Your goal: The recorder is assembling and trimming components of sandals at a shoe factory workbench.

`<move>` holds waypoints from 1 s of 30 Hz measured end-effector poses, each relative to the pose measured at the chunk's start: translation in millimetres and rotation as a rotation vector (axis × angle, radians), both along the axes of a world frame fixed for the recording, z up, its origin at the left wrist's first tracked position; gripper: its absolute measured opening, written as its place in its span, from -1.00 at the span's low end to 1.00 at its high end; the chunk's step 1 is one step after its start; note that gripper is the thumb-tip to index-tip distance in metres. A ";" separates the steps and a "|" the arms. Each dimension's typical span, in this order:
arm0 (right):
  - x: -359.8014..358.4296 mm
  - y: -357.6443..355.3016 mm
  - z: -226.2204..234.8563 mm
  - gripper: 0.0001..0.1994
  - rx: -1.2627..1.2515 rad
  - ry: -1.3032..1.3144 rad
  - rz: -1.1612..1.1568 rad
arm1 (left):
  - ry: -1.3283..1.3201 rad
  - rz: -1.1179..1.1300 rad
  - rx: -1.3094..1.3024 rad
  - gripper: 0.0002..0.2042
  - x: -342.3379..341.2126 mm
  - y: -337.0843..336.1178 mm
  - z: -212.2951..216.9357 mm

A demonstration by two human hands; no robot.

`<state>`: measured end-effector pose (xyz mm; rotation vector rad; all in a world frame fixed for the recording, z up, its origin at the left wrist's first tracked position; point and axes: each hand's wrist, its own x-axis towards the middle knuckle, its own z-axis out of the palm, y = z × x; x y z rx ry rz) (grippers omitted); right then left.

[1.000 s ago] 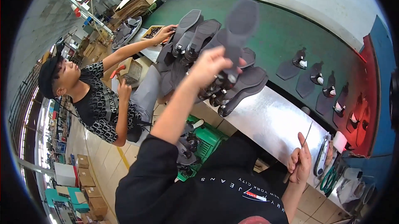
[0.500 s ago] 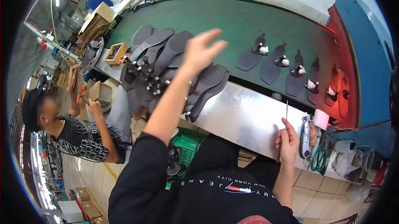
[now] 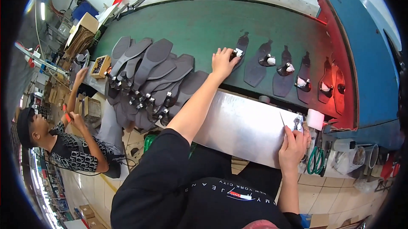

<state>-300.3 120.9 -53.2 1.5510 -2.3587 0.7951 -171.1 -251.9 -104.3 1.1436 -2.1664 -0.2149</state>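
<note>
My left hand reaches over the green belt, its fingers closed around the dark heel of the leftmost grey shoe sole in a row. The fingers partly cover that sole, and a white piece shows at the heel. Over the metal tabletop, my right hand pinches a thin, pointed metal tool with its tip up. A grey cutter lies right behind the right hand, partly hidden. To the left of my left forearm is a heap of grey shoe soles with dark heels.
More soles lie along the green belt, toward a red-lit blue machine. Green-handled scissors and a white roll sit at the right. A co-worker works at the left, near a wooden box.
My left hand has moved right from above the heap to the leftmost sole on the belt and closed on its heel. The right hand still holds the tool, now tilted. The view has shifted.
</note>
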 end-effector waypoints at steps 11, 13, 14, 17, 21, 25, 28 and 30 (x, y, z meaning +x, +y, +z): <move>16.1 -0.9 19.9 -0.77 -0.294 -1.302 0.239 | 0.787 -0.393 0.627 -0.71 33.3 105.7 96.5; 20.7 -14.2 23.3 -0.66 -0.506 -1.708 0.531 | 0.710 -0.481 0.982 -0.69 59.1 165.3 112.7; 29.9 -21.5 27.9 -0.59 -0.634 -1.867 0.714 | 0.722 -0.537 1.174 -0.70 70.1 192.3 117.5; 56.1 -28.9 60.6 -0.61 -0.507 -1.924 0.721 | 0.823 -0.694 1.275 -0.76 107.9 235.1 111.4; 63.8 -16.4 79.5 -0.73 -0.502 -1.774 0.614 | 0.968 -0.650 1.311 -0.75 130.2 249.4 107.5; 80.0 5.0 74.8 -0.67 -0.268 -1.323 0.512 | 1.017 -0.556 1.355 -0.69 147.9 253.9 100.5; 89.6 15.8 69.6 -0.70 -0.127 -1.034 0.518 | 1.020 -0.518 1.334 -0.67 156.1 257.7 97.5; 101.6 18.4 78.1 -0.63 -0.113 -1.097 0.463 | 0.999 -0.474 1.325 -0.66 160.3 260.1 95.1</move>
